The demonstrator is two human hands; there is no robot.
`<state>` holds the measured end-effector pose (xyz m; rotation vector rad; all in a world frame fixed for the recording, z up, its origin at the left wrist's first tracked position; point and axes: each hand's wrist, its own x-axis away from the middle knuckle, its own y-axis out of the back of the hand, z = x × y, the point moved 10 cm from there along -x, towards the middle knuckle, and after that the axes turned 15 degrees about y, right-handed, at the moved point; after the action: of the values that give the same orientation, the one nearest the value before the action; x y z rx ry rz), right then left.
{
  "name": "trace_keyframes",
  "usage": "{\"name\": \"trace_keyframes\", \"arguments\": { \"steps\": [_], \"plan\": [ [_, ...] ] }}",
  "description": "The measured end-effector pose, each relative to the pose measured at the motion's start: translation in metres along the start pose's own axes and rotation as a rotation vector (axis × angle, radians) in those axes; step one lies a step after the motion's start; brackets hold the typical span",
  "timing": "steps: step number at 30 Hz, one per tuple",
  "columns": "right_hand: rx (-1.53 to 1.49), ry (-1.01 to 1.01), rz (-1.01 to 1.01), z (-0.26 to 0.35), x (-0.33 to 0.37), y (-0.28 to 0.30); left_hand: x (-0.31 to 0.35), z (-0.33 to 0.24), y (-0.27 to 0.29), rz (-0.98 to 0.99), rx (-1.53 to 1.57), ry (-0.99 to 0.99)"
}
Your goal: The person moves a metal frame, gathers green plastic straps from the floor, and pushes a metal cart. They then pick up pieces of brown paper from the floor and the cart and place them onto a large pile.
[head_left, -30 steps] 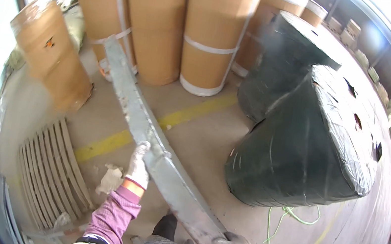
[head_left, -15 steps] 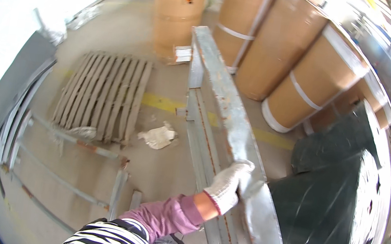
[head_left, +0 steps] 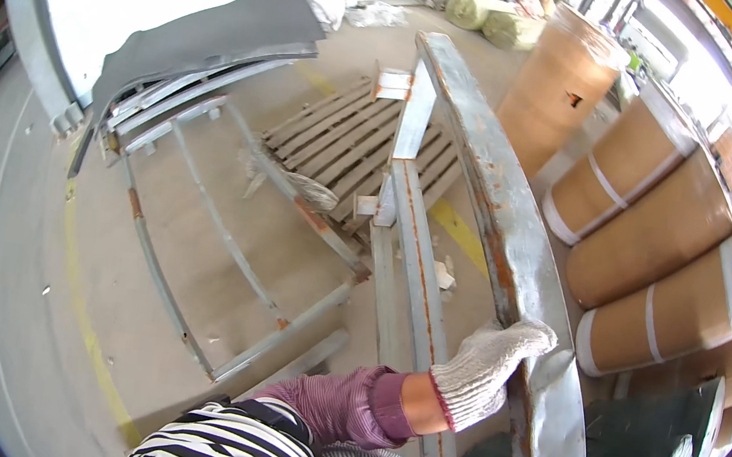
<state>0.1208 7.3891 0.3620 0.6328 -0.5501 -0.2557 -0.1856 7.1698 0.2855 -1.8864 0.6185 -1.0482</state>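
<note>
My left hand (head_left: 491, 372), in a white knitted glove, grips the near edge of a long grey metal frame (head_left: 506, 197) with rust along its edges. The fingers close over the top beam, and my purple-sleeved forearm reaches it from below. The beam slants from the upper middle down to the lower right. Its lower rails run beside it, with short upright pieces at the far end. My right hand is out of view.
A rusty metal frame (head_left: 240, 258) lies on the floor at left, beside a wooden pallet (head_left: 341, 136). Behind are stacked dark sheets (head_left: 225, 31). Tall brown wrapped rolls (head_left: 559, 87) stand at right, near a dark green wrapped bundle (head_left: 634, 453).
My view has swung left, so the pallet and rolls appear farther right. My left hand still grips the metal frame. A grey-gloved hand at the lower right is gone from view.
</note>
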Motion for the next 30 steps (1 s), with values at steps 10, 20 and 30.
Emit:
{"name": "trace_keyframes", "arguments": {
  "steps": [10, 20, 30],
  "plan": [
    [0.172, 0.355, 0.263, 0.055, -0.159, 0.001, -0.025, -0.049, 0.048, 0.026, 0.18, -0.434],
    [0.55, 0.728, 0.322, 0.16, -0.206, -0.052, 0.046, -0.124, 0.117, -0.201, 0.207, -0.724],
    [0.74, 0.935, 0.364, 0.245, -0.172, -0.191, 0.193, -0.195, 0.228, -0.477, 0.174, -0.817]
  ]
}}
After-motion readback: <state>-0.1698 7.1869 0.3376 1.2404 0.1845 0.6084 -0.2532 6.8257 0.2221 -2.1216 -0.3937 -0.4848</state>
